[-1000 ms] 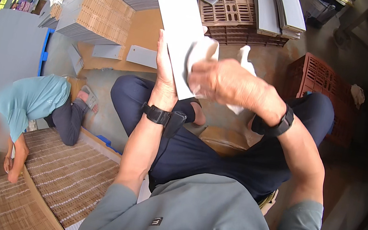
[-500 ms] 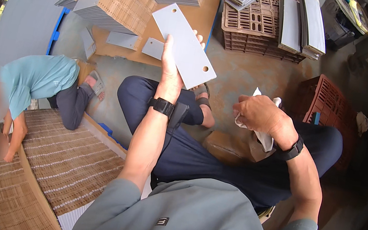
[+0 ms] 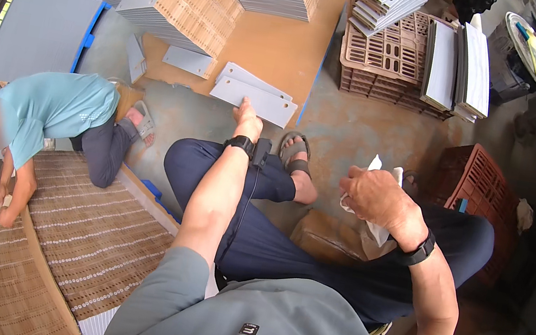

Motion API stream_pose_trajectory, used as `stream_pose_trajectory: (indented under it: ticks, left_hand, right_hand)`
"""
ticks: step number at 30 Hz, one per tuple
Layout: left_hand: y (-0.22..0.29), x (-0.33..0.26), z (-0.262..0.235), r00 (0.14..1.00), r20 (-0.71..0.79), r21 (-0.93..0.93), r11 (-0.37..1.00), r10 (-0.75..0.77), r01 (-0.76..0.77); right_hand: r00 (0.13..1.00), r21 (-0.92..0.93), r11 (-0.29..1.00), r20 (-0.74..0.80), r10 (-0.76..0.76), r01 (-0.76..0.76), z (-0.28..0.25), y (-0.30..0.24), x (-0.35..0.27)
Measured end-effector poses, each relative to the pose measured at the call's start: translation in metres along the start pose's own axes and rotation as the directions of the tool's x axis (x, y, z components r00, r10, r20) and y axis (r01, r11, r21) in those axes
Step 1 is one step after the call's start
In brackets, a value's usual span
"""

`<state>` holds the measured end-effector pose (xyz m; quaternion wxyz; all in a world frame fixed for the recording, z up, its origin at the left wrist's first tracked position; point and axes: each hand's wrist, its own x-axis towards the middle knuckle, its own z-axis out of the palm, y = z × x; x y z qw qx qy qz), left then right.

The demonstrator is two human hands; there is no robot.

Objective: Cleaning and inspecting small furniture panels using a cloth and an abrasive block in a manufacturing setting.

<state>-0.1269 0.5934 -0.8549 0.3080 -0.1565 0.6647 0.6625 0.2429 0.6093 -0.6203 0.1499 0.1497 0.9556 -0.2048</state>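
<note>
A flat grey rectangular panel [image 3: 256,101] with a round hole near each end lies low over the near edge of the brown board. My left hand [image 3: 246,118] grips its near long edge, thumb on top and the other fingers hidden. Just behind it, partly covered, is a second grey panel [image 3: 254,80] of the same kind. Over my right thigh, my right hand [image 3: 383,198] is closed around a crumpled white cloth [image 3: 378,234], whose ends stick out above and below the fingers.
Tall stacks of panels [image 3: 200,1] stand on the brown board [image 3: 272,39]. A brown plastic crate [image 3: 381,51] carries more panels at the back right; a reddish crate [image 3: 481,180] stands at right. A co-worker [image 3: 67,107] bends over rows of brown-edged pieces [image 3: 99,231] at left.
My left hand has moved the panel forward and down to the board and turned it nearly level across. My right hand keeps the cloth. The whole view has shifted slightly.
</note>
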Motion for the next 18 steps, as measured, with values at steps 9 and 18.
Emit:
stream_pose_trajectory:
  ticks: [9, 18]
  left_hand:
    - [0.001, 0.053, -0.015, 0.974, -0.081, 0.32, 0.931, 0.21, -0.174]
    - [0.012, 0.023, 0.015, 0.768, 0.456, 0.888, -0.177, 0.449, -0.424]
  right_hand:
    - [1.0, 0.037, 0.999, 0.011, 0.006, -0.006, -0.007, 0.003, 0.01]
    - [1.0, -0.008, 1.0, 0.003, 0.014, -0.014, -0.007, 0.003, 0.008]
